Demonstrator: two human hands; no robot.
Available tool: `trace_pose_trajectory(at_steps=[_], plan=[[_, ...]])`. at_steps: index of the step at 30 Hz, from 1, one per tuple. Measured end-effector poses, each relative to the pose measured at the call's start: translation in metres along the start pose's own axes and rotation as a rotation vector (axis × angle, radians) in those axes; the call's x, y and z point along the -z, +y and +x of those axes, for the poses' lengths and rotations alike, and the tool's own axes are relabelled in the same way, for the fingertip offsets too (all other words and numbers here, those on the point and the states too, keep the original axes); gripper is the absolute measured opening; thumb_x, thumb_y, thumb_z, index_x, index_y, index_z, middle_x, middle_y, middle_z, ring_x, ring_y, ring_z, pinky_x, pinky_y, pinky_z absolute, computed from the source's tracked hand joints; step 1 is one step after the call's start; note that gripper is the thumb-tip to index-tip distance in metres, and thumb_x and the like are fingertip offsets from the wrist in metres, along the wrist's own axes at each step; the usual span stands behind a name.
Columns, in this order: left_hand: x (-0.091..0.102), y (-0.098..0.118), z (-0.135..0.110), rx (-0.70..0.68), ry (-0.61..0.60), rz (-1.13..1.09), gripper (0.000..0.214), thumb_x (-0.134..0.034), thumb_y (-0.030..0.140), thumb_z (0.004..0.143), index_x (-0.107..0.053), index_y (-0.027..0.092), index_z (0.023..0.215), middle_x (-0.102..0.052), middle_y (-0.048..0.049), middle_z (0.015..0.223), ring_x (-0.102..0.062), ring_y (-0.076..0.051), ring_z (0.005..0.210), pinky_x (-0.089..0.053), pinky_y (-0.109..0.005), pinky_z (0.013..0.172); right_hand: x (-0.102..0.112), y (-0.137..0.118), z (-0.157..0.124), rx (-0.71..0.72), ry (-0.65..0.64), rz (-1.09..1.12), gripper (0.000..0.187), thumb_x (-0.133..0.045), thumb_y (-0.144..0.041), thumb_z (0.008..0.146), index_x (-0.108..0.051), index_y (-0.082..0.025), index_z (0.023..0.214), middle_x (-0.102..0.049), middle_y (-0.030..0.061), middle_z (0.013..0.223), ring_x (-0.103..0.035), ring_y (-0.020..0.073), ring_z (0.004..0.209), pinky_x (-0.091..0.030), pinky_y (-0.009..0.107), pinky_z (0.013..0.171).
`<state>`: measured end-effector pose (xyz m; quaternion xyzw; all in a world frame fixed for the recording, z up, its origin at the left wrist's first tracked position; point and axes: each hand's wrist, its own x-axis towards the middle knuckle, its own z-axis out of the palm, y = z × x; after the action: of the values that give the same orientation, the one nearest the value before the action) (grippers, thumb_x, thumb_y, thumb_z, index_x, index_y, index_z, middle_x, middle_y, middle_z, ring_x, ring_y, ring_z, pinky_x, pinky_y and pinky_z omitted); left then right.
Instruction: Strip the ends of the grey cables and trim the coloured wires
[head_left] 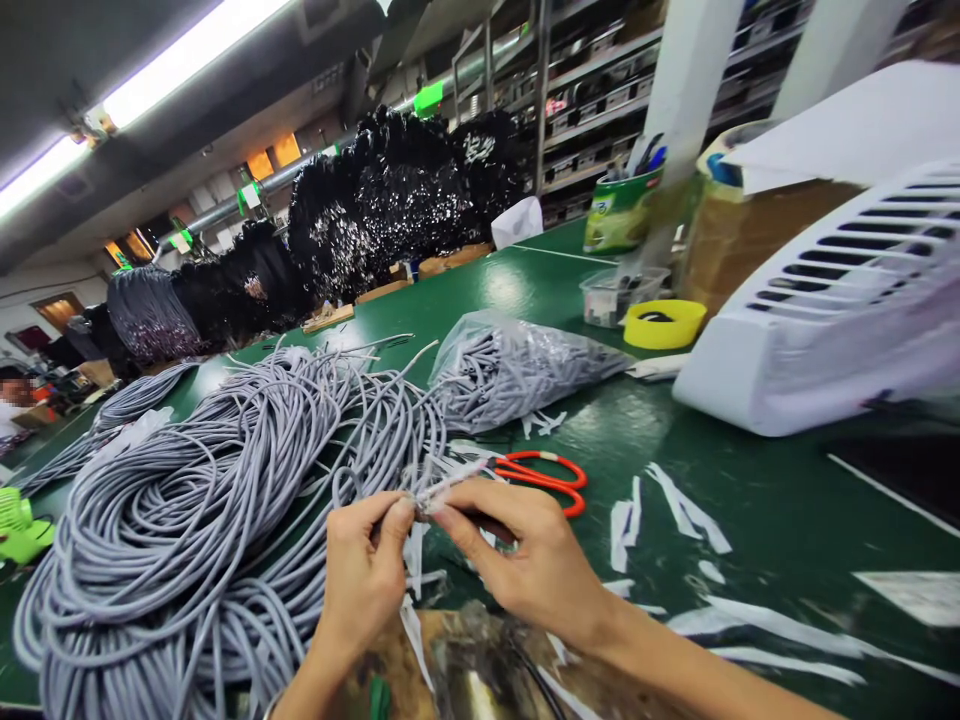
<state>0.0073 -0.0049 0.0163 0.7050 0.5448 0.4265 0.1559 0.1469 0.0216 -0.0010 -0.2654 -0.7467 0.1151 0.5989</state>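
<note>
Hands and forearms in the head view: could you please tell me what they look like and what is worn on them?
The left hand and right hand are bare: no gloves, and no rings that I can see. The forearms are bare too, with no sleeve in view.

Red scissors (pixel 551 482), a yellow dish (pixel 664 325), perhaps a white fan (pixel 840 310), on the green table (pixel 757 480).

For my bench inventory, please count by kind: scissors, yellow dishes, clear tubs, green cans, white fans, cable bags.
Scissors: 1
Yellow dish: 1
Clear tub: 1
Green can: 1
White fan: 1
Cable bag: 1
Total: 6
</note>
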Motion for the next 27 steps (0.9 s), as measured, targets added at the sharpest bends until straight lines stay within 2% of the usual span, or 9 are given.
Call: trace_pose_trajectory(at_steps=[5, 9, 11, 13, 15, 20, 23, 27], plan=[[0.0, -0.005, 0.007, 0.05, 0.029, -0.034, 0.035, -0.041, 0.031, 0.084, -0.057, 0.014, 0.058, -0.045, 0.0014, 0.052, -0.038, -0.01, 0.05, -0.03, -0.021, 0.047, 0.006, -0.006, -0.005, 0.131, 0.01, 0.041, 0.019, -0.046, -0.015, 0.083, -0.056, -0.018, 0.067, -0.058, 0.0, 0.052, -0.053, 0.011, 0.047, -0.041, 0.023, 0.047], [0.005, -0.012, 0.017, 0.184, 0.176, -0.042, 0.033, -0.042, 0.031, 0.081, -0.054, 0.014, 0.056, -0.034, 0.0044, 0.046, -0.031, -0.009, 0.046, -0.026, -0.021, 0.045, 0.007, -0.008, -0.009, 0.301, -0.055, 0.15, 0.023, -0.043, -0.021, 0.087, -0.054, -0.019, 0.067, -0.052, -0.0025, 0.047, -0.047, 0.0101, 0.042, -0.038, 0.024, 0.046], [0.007, -0.012, 0.018, 0.193, 0.18, -0.087, 0.033, -0.042, 0.034, 0.081, -0.053, 0.015, 0.056, -0.03, 0.0053, 0.046, -0.027, -0.009, 0.045, -0.025, -0.022, 0.045, 0.005, -0.006, -0.007, 0.24, -0.047, 0.118, 0.02, -0.045, -0.018, 0.085, -0.054, -0.019, 0.068, -0.054, -0.002, 0.049, -0.048, 0.0096, 0.043, -0.039, 0.022, 0.046], [0.006, -0.008, 0.014, 0.133, 0.096, -0.138, 0.034, -0.041, 0.036, 0.082, -0.053, 0.015, 0.058, -0.033, 0.0047, 0.048, -0.028, -0.009, 0.046, -0.026, -0.022, 0.046, 0.004, -0.002, -0.004, 0.082, -0.006, 0.018, 0.018, -0.047, -0.014, 0.083, -0.056, -0.018, 0.068, -0.057, -0.0006, 0.053, -0.052, 0.0097, 0.046, -0.041, 0.02, 0.046], [0.003, -0.003, 0.009, 0.076, 0.017, -0.18, 0.036, -0.04, 0.038, 0.084, -0.053, 0.014, 0.06, -0.038, 0.0032, 0.051, -0.031, -0.009, 0.049, -0.028, -0.022, 0.048, 0.003, 0.0, 0.0, -0.003, 0.034, -0.049, 0.018, -0.048, -0.014, 0.082, -0.058, -0.017, 0.068, -0.06, 0.0005, 0.056, -0.053, 0.0101, 0.047, -0.042, 0.02, 0.046], [0.0, 0.0, 0.003, 0.055, -0.024, -0.273, 0.042, -0.042, 0.046, 0.084, -0.056, 0.013, 0.062, -0.048, 0.0009, 0.056, -0.038, -0.01, 0.052, -0.032, -0.022, 0.051, 0.002, 0.0, 0.003, 0.024, 0.058, -0.032, 0.017, -0.048, -0.013, 0.082, -0.06, -0.016, 0.069, -0.063, 0.0009, 0.059, -0.056, 0.01, 0.05, -0.044, 0.019, 0.049], [0.001, -0.003, 0.003, 0.068, -0.011, -0.297, 0.043, -0.042, 0.049, 0.084, -0.057, 0.013, 0.064, -0.05, 0.0009, 0.056, -0.038, -0.01, 0.052, -0.031, -0.022, 0.052, 0.001, 0.0, 0.001, -0.003, 0.033, -0.042, 0.019, -0.048, -0.014, 0.082, -0.059, -0.016, 0.066, -0.06, 0.0, 0.054, -0.053, 0.0093, 0.045, -0.043, 0.019, 0.045], [0.002, -0.002, 0.002, 0.066, -0.025, -0.29, 0.045, -0.043, 0.051, 0.083, -0.06, 0.013, 0.066, -0.051, -0.0005, 0.057, -0.041, -0.012, 0.054, -0.033, -0.022, 0.053, 0.001, 0.0, 0.002, -0.013, 0.026, 0.004, 0.017, -0.048, -0.012, 0.081, -0.06, -0.015, 0.069, -0.062, 0.0008, 0.059, -0.056, 0.0091, 0.049, -0.044, 0.018, 0.047]])
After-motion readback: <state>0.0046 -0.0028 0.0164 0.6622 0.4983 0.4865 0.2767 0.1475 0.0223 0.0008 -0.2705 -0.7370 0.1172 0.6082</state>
